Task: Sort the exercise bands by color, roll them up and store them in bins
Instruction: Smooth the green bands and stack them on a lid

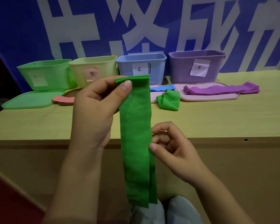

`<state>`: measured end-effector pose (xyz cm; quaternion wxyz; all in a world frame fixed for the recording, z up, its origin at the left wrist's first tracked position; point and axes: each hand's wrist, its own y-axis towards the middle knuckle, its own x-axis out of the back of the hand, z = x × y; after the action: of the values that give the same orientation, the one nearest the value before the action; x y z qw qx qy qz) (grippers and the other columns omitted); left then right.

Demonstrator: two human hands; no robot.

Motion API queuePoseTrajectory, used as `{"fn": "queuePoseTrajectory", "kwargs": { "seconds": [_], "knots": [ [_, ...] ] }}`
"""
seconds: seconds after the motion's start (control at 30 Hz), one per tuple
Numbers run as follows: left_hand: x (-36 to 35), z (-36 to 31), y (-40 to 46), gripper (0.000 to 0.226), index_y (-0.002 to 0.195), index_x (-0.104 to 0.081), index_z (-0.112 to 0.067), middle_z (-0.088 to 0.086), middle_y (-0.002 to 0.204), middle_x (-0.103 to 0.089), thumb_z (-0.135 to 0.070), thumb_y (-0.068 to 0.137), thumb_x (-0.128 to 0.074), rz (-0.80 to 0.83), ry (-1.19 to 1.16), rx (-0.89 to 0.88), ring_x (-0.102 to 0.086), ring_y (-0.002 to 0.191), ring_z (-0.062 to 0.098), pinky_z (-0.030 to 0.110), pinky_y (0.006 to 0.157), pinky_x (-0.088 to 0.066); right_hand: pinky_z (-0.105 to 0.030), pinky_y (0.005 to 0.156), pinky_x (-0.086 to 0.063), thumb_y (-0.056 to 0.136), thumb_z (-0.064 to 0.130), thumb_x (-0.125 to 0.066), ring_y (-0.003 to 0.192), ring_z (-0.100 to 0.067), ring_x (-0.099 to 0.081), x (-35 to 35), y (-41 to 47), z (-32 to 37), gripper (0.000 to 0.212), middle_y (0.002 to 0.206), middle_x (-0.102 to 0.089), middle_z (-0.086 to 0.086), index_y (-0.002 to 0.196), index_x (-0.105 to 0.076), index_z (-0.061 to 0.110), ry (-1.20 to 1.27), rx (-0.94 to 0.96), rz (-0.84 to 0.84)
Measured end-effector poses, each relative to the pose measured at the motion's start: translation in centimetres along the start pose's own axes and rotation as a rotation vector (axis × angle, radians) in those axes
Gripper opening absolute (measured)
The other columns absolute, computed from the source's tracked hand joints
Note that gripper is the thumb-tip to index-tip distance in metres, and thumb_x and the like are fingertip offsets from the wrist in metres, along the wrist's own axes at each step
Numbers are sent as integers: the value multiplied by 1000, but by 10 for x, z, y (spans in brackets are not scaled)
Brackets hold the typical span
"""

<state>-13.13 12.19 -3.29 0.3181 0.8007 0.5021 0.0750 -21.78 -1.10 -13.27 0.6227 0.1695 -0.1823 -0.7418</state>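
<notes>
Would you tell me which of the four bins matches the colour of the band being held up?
The green bin, leftmost in the row, matches the green band pinched by the left hand; the others are yellow, blue and purple.

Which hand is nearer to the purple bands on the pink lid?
Right. The right hand, at the hanging green band's right edge, sits below and left of the purple bands. The left hand, pinching the band's top, is farther left.

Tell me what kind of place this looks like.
Probably a staged sorting station indoors: a wooden table against a blue banner with large white characters, holding labelled bins like the purple bin.
</notes>
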Motion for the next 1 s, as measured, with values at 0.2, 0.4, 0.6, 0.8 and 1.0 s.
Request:
{"fn": "queuePoseTrajectory", "kwargs": {
  "seconds": [0.2,0.4,0.6,0.8,1.0],
  "knots": [
    [-5,-6,-3,13,73,-76,-22,-4,71,-73,-11,75,-68,-5,-58,33,-69,70,11,22,61,-54,-30,50,-39,81,21,-65,55,-15,-47,-9,2,-3,21,80,-54,-3,83,-46,31,-221,240,-102],
    [-12,-10,-5,16,70,-76,-24,-6,71,-73,-13,68,-64,-12,-88,7,-69,71,9,21,62,-54,-23,60,-45,88,35,-60,74,-18,-54,-9,8,-1,18,93,-53,2,86,-56,18,-310,415,-144],
    [-9,-3,-1,16,75,-76,-26,-6,76,-74,-12,75,-71,-70,-42,-30,-68,79,11,24,70,-54,-19,69,-45,86,36,-62,83,-12,-57,-6,7,3,21,90,-57,1,85,-66,16,-251,357,-81],
    [-5,-4,1,19,77,-76,-25,-7,79,-74,-10,75,-65,-73,-13,-86,-68,83,12,24,74,-53,-41,76,-47,93,44,-49,88,-33,-57,2,5,3,52,90,-58,-20,83,-64,-5,-67,194,51],
    [-5,-1,1,21,78,-76,-27,-9,80,-74,-9,76,-65,-63,20,-120,-68,84,11,26,75,-53,-20,64,-40,86,22,-59,71,-13,-52,-4,5,3,22,75,-53,0,70,-58,9,-270,222,-17]
  ]
}}
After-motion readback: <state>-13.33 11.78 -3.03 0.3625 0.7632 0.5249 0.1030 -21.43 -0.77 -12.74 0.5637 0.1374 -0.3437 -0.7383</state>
